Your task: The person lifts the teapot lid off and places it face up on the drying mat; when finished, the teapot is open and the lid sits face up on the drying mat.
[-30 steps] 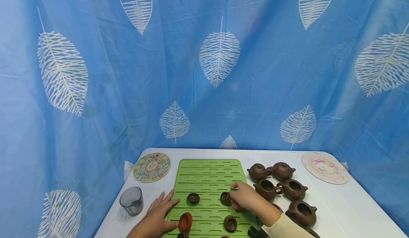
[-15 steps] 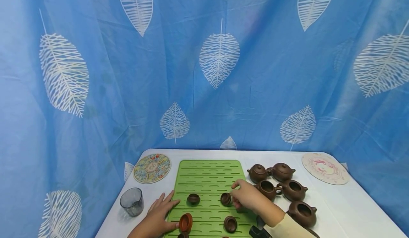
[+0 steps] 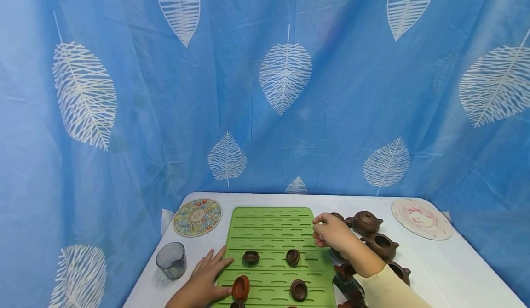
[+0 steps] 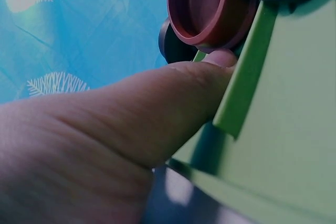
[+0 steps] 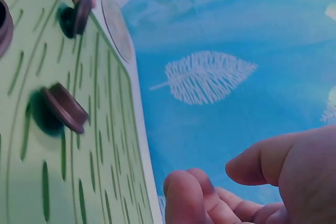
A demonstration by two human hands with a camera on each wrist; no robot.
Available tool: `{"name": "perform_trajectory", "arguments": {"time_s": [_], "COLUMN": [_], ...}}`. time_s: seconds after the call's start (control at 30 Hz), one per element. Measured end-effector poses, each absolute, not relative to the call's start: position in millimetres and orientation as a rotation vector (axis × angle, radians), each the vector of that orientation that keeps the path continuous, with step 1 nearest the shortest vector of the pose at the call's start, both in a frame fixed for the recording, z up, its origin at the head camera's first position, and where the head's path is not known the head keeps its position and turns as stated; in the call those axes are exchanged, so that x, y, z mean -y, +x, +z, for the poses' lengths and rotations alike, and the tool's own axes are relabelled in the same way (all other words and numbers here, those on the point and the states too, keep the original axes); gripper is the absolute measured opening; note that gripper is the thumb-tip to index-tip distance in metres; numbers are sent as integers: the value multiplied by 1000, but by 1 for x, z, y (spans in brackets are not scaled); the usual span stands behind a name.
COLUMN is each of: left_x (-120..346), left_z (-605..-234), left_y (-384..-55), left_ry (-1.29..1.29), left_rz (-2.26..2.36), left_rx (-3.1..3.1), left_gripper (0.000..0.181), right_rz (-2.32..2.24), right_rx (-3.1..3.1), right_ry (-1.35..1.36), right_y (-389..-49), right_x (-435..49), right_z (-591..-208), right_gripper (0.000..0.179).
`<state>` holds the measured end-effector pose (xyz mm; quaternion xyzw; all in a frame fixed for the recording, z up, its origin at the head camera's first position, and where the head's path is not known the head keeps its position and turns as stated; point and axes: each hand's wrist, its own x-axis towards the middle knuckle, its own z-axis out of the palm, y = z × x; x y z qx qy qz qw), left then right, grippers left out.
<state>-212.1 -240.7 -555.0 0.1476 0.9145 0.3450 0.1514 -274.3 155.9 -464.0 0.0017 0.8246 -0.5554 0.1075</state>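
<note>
My left hand (image 3: 203, 278) rests with spread fingers over the left edge of the green mat (image 3: 271, 227). Its thumb lies beside an upturned reddish teapot lid (image 3: 241, 288), as the left wrist view also shows. On the mat's right half sits a tilted dark brown teapot lid (image 3: 292, 257), with another brown lid (image 3: 298, 290) nearer me. A third brown lid (image 3: 250, 258) stands farther left. Above the mat's right edge is my right hand (image 3: 337, 236), thumb and loosely bent fingers apart with nothing between them. It partly covers the teapots behind it.
Several brown teapots (image 3: 366, 223) stand right of the mat, some without lids. More reddish pieces (image 3: 345, 270) lie under the right forearm. A grey glass cup (image 3: 171, 260) stands at left, a colourful round mat (image 3: 197, 217) behind it, and a pale round mat (image 3: 422, 218) at far right.
My right hand has let go of the tilted brown lid and moved up and to the right, over the teapots. The lid stays on the mat. My left hand has not moved.
</note>
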Motion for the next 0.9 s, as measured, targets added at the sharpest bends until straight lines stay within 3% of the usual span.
{"name": "perform_trajectory", "arguments": {"time_s": [0.9], "left_x": [241], "left_z": [-554], "left_y": [-210], "left_ry": [418], "left_rz": [980], "left_rx": [-2637], "left_gripper": [83], "right_rz": [-1610], "right_rx": [-2504], "right_ry": [205], "right_y": [-320], "right_x": [-223], "right_z": [-485], "right_gripper": [40]}}
